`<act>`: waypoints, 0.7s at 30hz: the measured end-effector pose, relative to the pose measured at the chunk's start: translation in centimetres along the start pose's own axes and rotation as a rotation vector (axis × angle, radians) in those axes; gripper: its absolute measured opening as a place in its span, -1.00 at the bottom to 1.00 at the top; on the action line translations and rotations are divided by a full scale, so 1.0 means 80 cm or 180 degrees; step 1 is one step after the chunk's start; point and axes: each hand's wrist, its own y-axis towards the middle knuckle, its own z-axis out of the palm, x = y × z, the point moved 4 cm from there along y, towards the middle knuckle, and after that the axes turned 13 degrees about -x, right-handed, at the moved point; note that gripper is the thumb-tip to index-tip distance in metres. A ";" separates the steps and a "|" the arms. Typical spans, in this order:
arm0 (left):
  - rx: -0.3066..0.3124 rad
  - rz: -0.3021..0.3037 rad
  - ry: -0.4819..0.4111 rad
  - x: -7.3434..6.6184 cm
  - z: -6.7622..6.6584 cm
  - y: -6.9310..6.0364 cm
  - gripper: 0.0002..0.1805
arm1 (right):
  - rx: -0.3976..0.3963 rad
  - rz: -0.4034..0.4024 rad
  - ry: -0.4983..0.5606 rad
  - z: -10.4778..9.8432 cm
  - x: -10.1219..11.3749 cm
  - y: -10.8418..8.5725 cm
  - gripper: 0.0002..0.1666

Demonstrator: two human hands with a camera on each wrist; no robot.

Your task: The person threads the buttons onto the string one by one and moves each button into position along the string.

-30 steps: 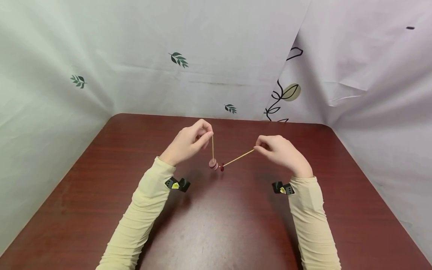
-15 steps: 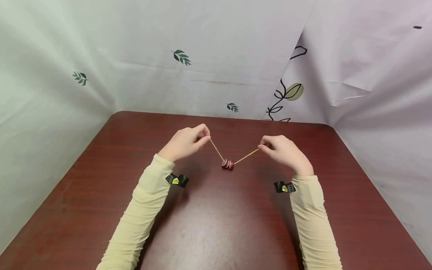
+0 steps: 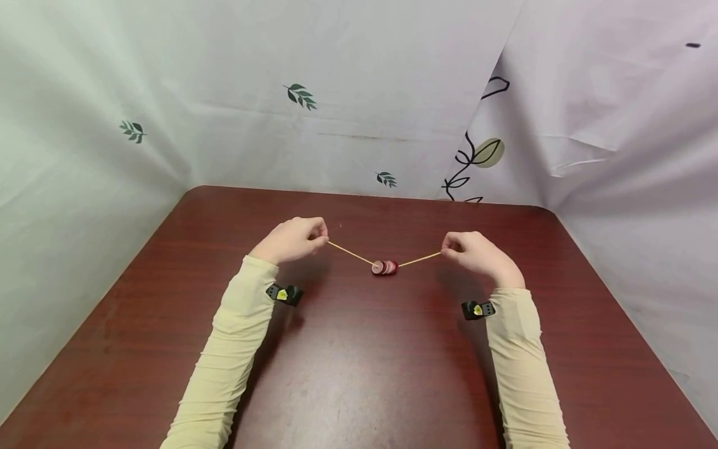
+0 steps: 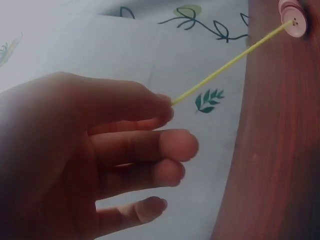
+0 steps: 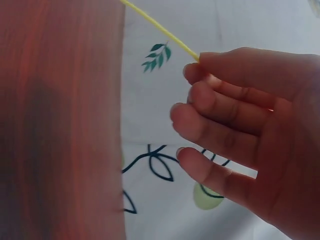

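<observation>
A thin yellow string [image 3: 350, 253] runs between the two hands through several pink and red buttons [image 3: 385, 267], bunched together at its lowest point. In the head view my left hand [image 3: 293, 241] pinches the left end between thumb and forefinger. My right hand [image 3: 477, 252] pinches the other end the same way. The left wrist view shows a pink button [image 4: 294, 22] with the string passing through one of its holes. In the right wrist view only a stretch of string [image 5: 160, 31] leads away from the fingertips, and the buttons are out of frame.
A dark red-brown wooden table [image 3: 359, 349] lies under both arms. White cloth [image 3: 336, 75] printed with leaves hangs around its back and sides. Small black devices, the left one [image 3: 285, 294] and the right one [image 3: 478, 309], are strapped at the wrists.
Both hands have moved apart, the left one leftward and down, the right slightly rightward. The string spreads wider and flatter, and the buttons, earlier partly separated on it, are gathered midway and farther right.
</observation>
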 end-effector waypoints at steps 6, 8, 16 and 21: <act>0.0137 -0.0078 -0.0009 0.012 0.006 0.001 -0.92 | 0.0217 0.0011 0.0073 0.015 -0.016 0.001 -0.93; 0.0182 -0.0084 -0.0024 0.015 0.006 0.002 -0.92 | 0.0268 0.0034 0.0089 0.018 -0.020 0.003 -0.93; 0.0485 -0.0320 -0.0077 0.032 0.014 0.003 -0.88 | 0.0418 0.0162 0.0199 0.028 -0.032 0.005 -0.90; 0.0747 -0.0397 -0.0158 0.040 0.029 -0.003 -0.82 | 0.0536 0.0239 0.0259 0.038 -0.043 -0.001 -0.89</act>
